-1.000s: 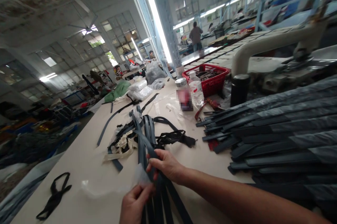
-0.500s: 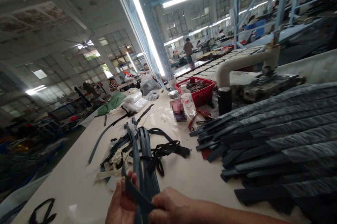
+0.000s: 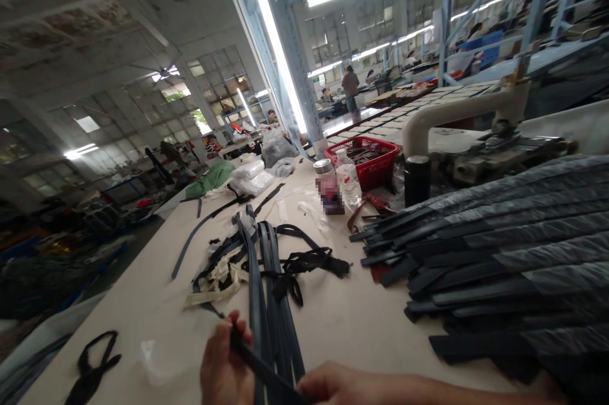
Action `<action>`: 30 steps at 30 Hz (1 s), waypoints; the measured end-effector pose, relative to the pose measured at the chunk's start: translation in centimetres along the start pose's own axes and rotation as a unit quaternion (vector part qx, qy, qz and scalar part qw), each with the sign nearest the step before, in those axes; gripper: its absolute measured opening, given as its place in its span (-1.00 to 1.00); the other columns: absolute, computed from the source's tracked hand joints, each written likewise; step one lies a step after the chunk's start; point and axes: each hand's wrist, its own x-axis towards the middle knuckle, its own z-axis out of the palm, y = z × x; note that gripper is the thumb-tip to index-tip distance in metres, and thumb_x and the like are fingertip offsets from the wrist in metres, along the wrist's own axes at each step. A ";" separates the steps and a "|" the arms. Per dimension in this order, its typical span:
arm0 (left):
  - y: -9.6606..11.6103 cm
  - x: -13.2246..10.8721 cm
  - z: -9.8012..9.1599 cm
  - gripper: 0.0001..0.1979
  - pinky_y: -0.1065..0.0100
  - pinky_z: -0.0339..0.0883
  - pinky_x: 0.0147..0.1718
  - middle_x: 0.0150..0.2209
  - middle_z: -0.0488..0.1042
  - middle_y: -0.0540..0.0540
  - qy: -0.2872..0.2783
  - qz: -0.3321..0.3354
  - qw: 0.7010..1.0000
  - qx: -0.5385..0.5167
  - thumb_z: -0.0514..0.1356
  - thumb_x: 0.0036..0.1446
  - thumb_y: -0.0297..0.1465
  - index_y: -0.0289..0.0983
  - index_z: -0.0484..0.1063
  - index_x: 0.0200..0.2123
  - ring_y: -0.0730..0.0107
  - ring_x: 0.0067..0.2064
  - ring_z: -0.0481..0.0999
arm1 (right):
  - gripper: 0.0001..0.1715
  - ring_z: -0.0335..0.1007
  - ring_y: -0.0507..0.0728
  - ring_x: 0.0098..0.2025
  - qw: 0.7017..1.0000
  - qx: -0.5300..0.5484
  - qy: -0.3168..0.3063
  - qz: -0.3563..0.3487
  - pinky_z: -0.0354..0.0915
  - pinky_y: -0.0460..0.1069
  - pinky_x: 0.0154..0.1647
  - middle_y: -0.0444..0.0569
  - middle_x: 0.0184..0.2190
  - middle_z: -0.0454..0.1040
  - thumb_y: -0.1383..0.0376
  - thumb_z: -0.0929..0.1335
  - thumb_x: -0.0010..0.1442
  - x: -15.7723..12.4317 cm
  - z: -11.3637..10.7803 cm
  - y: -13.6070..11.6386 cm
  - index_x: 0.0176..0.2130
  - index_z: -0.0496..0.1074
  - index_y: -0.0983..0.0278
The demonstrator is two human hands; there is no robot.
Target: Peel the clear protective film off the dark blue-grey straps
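A dark strap [image 3: 264, 367] stretches between my two hands at the bottom of the head view. My left hand [image 3: 224, 364] grips its upper part, with the fingers curled round it. Lower right, my right hand [image 3: 335, 385] is closed on the other part, partly cut off by the frame's edge. Beneath and behind the held strap, several long dark straps [image 3: 273, 291] lie lengthwise on the pale table [image 3: 166, 322]. Tangled black strips [image 3: 314, 262] and cream-coloured scraps [image 3: 223, 272] lie beside them.
At right is a large pile of dark straps [image 3: 476, 252], partly wrapped in clear plastic. Behind stand a lidded jar [image 3: 323, 167], a clear bottle [image 3: 349, 179], a red basket [image 3: 380, 167] and a machine with a bent pipe [image 3: 442, 114]. A black loop [image 3: 95, 360] lies at left.
The view has shifted, so the table's contents sit farther right. The held strap has turned and looks narrower between my hands. My right hand sits lower and farther right in the frame.
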 end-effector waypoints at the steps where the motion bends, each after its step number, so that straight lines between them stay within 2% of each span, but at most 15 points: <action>1: -1.1 -0.9 -0.2 -0.77 0.55 0.48 -0.54 -0.44 0.57 -0.04 0.006 -0.017 1.000 0.008 0.09 0.25 -0.60 -0.37 0.50 -0.40 0.51 -0.52 0.53 | -0.71 0.06 -0.10 -0.65 1.000 0.027 0.007 -0.004 0.01 -0.21 -0.68 -0.21 -0.60 0.25 0.16 0.41 -0.07 0.6 0.6 -1.2 -0.39 0.39 0.32; 3: -2.4 -1.9 -0.7 -0.81 0.52 0.49 -0.52 -0.44 0.57 -0.04 0.004 -0.052 0.998 0.022 0.12 0.25 -0.55 -0.33 0.52 -0.35 0.49 -0.50 0.54 | -0.75 0.12 -0.08 -0.68 0.999 0.032 0.008 -0.040 0.07 -0.20 -0.69 -0.16 -0.58 0.34 0.18 0.32 0.01 1.9 1.5 -3.1 -0.35 0.38 0.32; 5: -2.6 -1.7 -1.2 -0.84 0.44 0.53 -0.46 -0.38 0.60 -0.07 -0.011 -0.059 0.998 0.006 0.14 0.26 -0.50 -0.29 0.54 -0.29 0.42 -0.43 0.58 | -0.74 0.18 -0.05 -0.69 0.995 -0.011 0.029 -0.090 0.13 -0.18 -0.69 -0.12 -0.57 0.39 0.15 0.27 0.10 3.0 1.7 -4.0 -0.37 0.34 0.31; 7: -1.7 -0.8 -1.6 -0.83 0.39 0.56 -0.35 -0.30 0.63 -0.09 -0.016 -0.030 0.999 -0.034 0.13 0.28 -0.48 -0.29 0.55 -0.29 0.39 -0.32 0.62 | -0.69 0.19 -0.04 -0.69 0.989 -0.059 0.063 -0.122 0.11 -0.18 -0.71 -0.14 -0.60 0.37 0.10 0.25 0.18 3.9 1.4 -4.0 -0.39 0.30 0.29; 9: -0.2 0.3 -2.1 -0.79 0.44 0.54 -0.28 -0.30 0.63 -0.07 -0.004 0.008 0.997 -0.070 0.12 0.29 -0.48 -0.29 0.54 -0.34 0.43 -0.29 0.62 | -0.67 0.15 -0.05 -0.70 0.985 -0.076 0.085 -0.131 0.06 -0.19 -0.73 -0.17 -0.63 0.34 0.07 0.25 0.22 4.3 1.0 -3.5 -0.40 0.28 0.28; 13: 1.6 1.5 -2.6 -0.77 0.52 0.52 -0.33 -0.38 0.63 -0.03 0.020 0.026 0.997 -0.076 0.12 0.30 -0.49 -0.28 0.53 -0.38 0.53 -0.35 0.61 | -0.67 0.12 -0.04 -0.71 0.980 -0.109 0.080 -0.145 0.05 -0.16 -0.72 -0.19 -0.65 0.33 0.08 0.22 0.26 3.8 0.5 -3.0 -0.38 0.28 0.27; 15: 1.5 1.4 -2.5 -0.76 0.50 0.53 -0.36 -0.37 0.64 -0.05 0.018 0.015 0.997 -0.076 0.11 0.31 -0.48 -0.29 0.53 -0.37 0.50 -0.34 0.62 | -0.67 0.18 -0.01 -0.65 0.955 -0.197 0.113 -0.189 0.10 -0.14 -0.63 -0.17 -0.64 0.33 0.12 0.22 0.28 3.3 0.4 -3.3 -0.39 0.32 0.28; 17: 1.0 1.1 -2.3 -0.77 0.47 0.54 -0.37 -0.37 0.64 -0.08 0.013 -0.003 0.997 -0.072 0.11 0.30 -0.48 -0.31 0.54 -0.36 0.45 -0.34 0.63 | -0.69 0.25 0.01 -0.57 0.906 -0.312 0.166 -0.233 0.12 -0.11 -0.53 -0.14 -0.61 0.36 0.18 0.23 0.28 2.8 0.3 -3.7 -0.41 0.36 0.28; 20: 0.1 0.5 -2.1 -0.77 0.45 0.55 -0.35 -0.38 0.64 -0.10 0.007 -0.024 0.998 -0.065 0.11 0.30 -0.52 -0.33 0.54 -0.35 0.42 -0.33 0.64 | -0.75 0.29 0.03 -0.50 0.849 -0.418 0.210 -0.245 0.10 -0.10 -0.46 -0.11 -0.55 0.40 0.24 0.25 0.27 2.5 0.2 -3.8 -0.39 0.41 0.27; 26: -0.7 0.1 -2.1 -0.80 0.47 0.54 -0.38 -0.35 0.64 -0.12 0.009 -0.049 0.998 -0.046 0.12 0.28 -0.53 -0.33 0.55 -0.31 0.40 -0.34 0.64 | -0.76 0.34 0.04 -0.50 0.806 -0.505 0.216 -0.219 0.03 -0.09 -0.48 -0.11 -0.54 0.43 0.27 0.26 0.31 2.6 0.4 -3.5 -0.36 0.42 0.26; 30: -0.7 0.0 -2.1 -0.82 0.46 0.55 -0.38 -0.37 0.64 -0.11 0.009 -0.057 0.998 -0.041 0.14 0.26 -0.54 -0.32 0.55 -0.33 0.40 -0.36 0.63 | -0.76 0.37 0.05 -0.49 0.789 -0.541 0.211 -0.198 -0.01 -0.08 -0.48 -0.09 -0.52 0.47 0.28 0.27 0.31 2.6 0.6 -3.6 -0.38 0.42 0.27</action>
